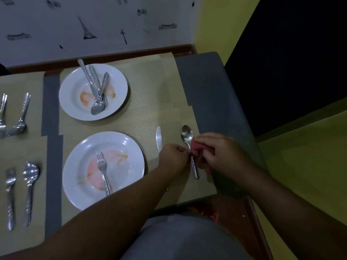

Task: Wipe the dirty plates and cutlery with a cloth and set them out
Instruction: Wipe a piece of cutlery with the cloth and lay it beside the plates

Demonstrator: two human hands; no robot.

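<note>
Showing a shiny bowl, spoon (187,136) is pinched mid-handle by left hand (173,159), just right of knife (159,136); red cloth (198,153) is gripped against it by right hand (222,153). Smeared plate (75,186), fork (102,166) on it, noted leftward

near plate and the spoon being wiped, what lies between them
In the head view, a knife lies on the placemat between the near plate and the spoon; the left hand, pinching the spoon's handle, sits there too.

Left hand (174,157) and right hand (223,152) curl close together.
</note>
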